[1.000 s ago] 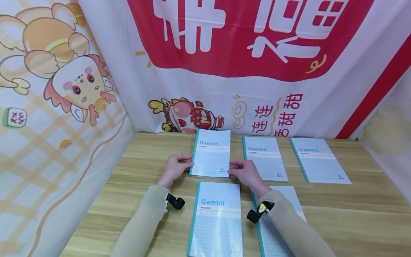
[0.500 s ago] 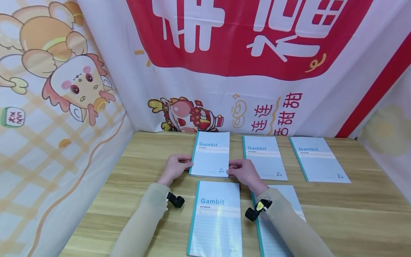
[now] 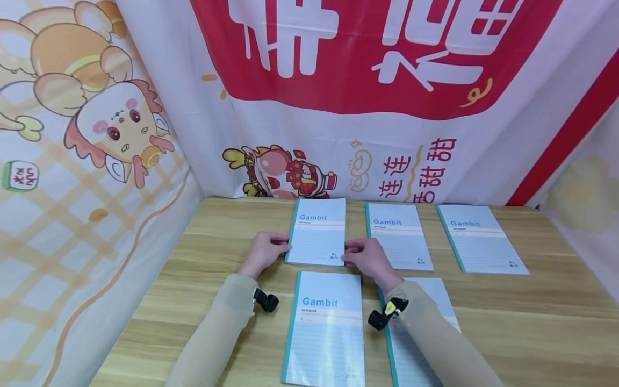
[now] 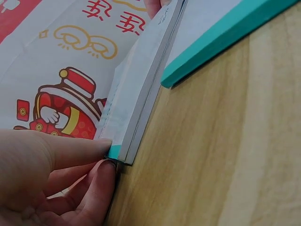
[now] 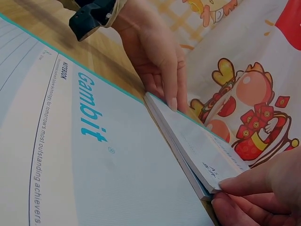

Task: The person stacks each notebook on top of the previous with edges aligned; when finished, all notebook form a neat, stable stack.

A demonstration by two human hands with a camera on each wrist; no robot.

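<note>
Wood-grain table (image 3: 227,231) set against a printed cloth backdrop (image 3: 285,126); red block (image 3: 358,80) with white characters hangs above and behind the Gambit notebook (image 3: 316,236). Notebook sits at the table's back edge, pinched at both sides: left hand (image 3: 263,251) on its teal spine (image 3: 292,231) side, right hand (image 3: 369,258) opposite, both near its lower corners. Head view gives one cover only; both wrist views catch its near edge, where two thicknesses show, one upon the other, so apparently a stacked pair. Left wrist: one digit over the teal corner, others folded in below it. Right wrist: one fingertip on the cover's corner, another low at the edge; left hand visible at the far end, fingers pointing down. Front notebook (image 3: 324,328) lies just this side of the Gambit notebook, a strip of wood between; its small print, "outstanding achievers", reads only from the right wrist. Head view alone sets out the rest: middle notebook (image 3: 399,237) and outer notebook (image 3: 482,239) in line to the right of the Gambit notebook, near-right notebook (image 3: 405,355) diagonally nearer, partly hidden by the right sleeve (image 3: 440,336). Forearms slant inward toward the Gambit notebook, left sleeve (image 3: 215,328) likewise beige.
</note>
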